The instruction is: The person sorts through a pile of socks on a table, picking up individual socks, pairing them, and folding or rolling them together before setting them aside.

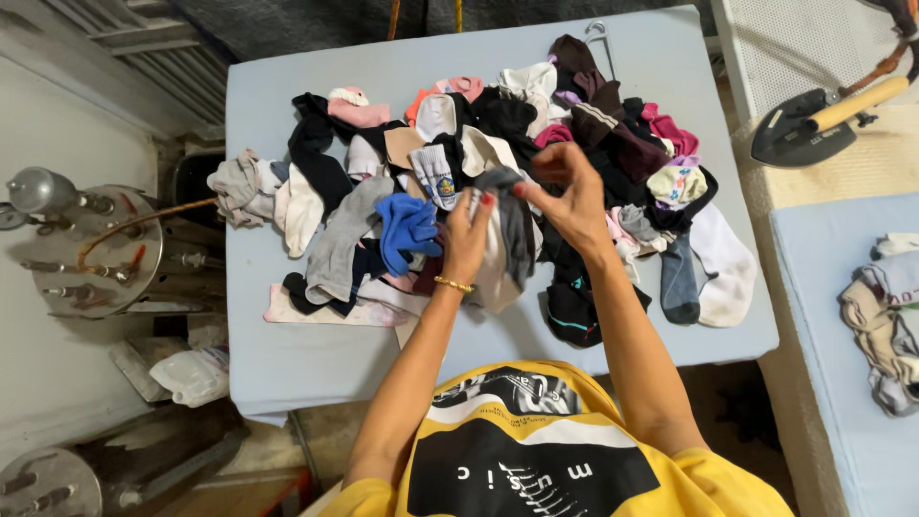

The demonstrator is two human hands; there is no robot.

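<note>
A big heap of mixed socks (402,182) covers the pale blue padded table (316,354). Both my hands are raised over the middle of the heap and grip the same grey and white sock (509,251), which hangs down between them. My left hand (466,235), with a gold bracelet on its wrist, pinches the sock's left edge. My right hand (567,196) pinches its top right edge. A bright blue sock (406,230) lies just left of my left hand. A dark sock with a teal stripe (572,314) lies below my right forearm.
A metal steam boiler with pipes (86,244) stands left of the table. On a padded surface at the upper right rests a dark iron with a wooden handle (814,123). A second blue board at the right carries a small stack of socks (885,321). A wire hanger (599,38) lies at the table's far edge.
</note>
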